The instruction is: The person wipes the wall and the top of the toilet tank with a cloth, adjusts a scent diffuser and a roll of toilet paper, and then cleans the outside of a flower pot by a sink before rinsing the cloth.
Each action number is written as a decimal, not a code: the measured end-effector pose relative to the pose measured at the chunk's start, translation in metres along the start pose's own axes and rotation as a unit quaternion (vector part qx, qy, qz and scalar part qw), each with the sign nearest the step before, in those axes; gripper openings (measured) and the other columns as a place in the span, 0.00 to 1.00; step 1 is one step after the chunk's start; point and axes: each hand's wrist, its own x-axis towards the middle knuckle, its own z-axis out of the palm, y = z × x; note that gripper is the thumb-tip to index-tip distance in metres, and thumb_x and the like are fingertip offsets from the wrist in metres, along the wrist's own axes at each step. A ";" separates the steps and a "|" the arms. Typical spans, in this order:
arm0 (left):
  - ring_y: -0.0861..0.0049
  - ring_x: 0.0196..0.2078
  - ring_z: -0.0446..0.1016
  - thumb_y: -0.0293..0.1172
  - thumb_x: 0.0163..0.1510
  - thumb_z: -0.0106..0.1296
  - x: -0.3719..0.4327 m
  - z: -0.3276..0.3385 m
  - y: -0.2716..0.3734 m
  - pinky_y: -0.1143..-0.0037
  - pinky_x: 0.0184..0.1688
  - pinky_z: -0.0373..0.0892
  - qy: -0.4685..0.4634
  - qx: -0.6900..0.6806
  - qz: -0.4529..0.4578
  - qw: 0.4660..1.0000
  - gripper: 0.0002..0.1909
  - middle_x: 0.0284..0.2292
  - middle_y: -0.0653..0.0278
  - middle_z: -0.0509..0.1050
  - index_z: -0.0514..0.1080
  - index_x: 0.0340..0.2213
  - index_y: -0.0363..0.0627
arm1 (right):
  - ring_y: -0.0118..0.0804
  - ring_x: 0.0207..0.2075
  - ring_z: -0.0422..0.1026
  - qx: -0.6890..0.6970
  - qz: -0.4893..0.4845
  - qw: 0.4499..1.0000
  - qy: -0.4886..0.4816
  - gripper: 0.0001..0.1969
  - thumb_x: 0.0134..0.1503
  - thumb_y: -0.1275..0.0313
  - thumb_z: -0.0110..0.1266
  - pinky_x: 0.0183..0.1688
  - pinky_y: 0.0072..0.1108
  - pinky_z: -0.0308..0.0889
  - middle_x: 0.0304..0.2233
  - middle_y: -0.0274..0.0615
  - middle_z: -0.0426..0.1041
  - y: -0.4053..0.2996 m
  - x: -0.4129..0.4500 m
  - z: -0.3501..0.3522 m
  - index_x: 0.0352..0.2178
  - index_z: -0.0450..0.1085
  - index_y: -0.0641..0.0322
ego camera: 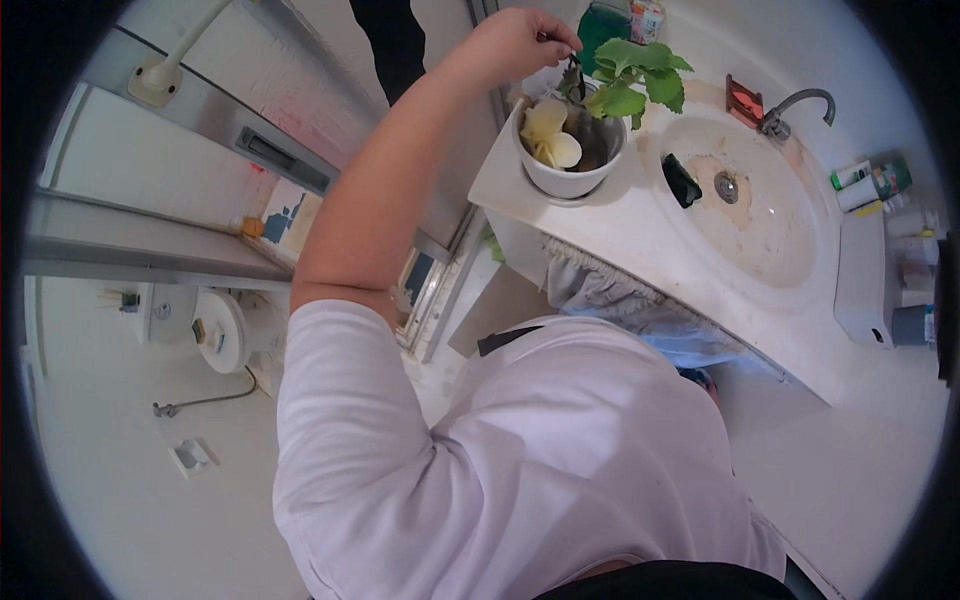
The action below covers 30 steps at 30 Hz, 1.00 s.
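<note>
My left hand reaches over a white plant pot on the corner of the washbasin counter. Its thumb and fingertips pinch a thin dark strip that hangs down into the pot; whether it is a withered stem or something else I cannot tell. Green scalloped leaves spread from the pot's right side. Pale yellow petals or leaves rest inside at the left. A saucer shows under the pot. My right hand is out of view.
The oval washbasin holds a dark green object near its drain. By the faucet sits a reddish soap dish. A green bottle stands behind the pot. Tubes and containers line the right end. A gathered cloth hangs below the counter.
</note>
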 end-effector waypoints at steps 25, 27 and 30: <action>0.80 0.25 0.69 0.22 0.45 0.46 -0.007 0.015 -0.017 0.79 0.30 0.66 0.063 -0.049 -0.016 0.997 0.07 0.23 0.63 0.73 0.71 0.29 0.36 | 0.46 0.46 0.64 -0.139 -0.005 0.990 0.013 0.25 0.49 0.65 0.49 0.48 0.27 0.57 0.44 0.59 0.63 0.022 0.029 0.004 0.45 0.59 0.73; 0.79 0.24 0.69 0.22 0.45 0.44 -0.014 0.008 -0.019 0.80 0.29 0.65 0.081 -0.002 -0.002 0.997 0.09 0.22 0.62 0.72 0.72 0.30 0.36 | 0.50 0.46 0.63 -0.195 -0.048 0.979 -0.012 0.25 0.49 0.63 0.48 0.48 0.28 0.57 0.44 0.62 0.62 0.022 0.031 0.004 0.45 0.60 0.72; 0.80 0.25 0.70 0.22 0.43 0.45 0.018 0.032 -0.026 0.78 0.25 0.69 -0.092 0.026 0.042 0.995 0.17 0.27 0.67 0.74 0.73 0.35 0.53 | 0.52 0.45 0.63 -0.391 -0.203 0.898 -0.006 0.26 0.48 0.61 0.48 0.48 0.29 0.57 0.44 0.62 0.62 0.080 0.033 -0.043 0.44 0.60 0.73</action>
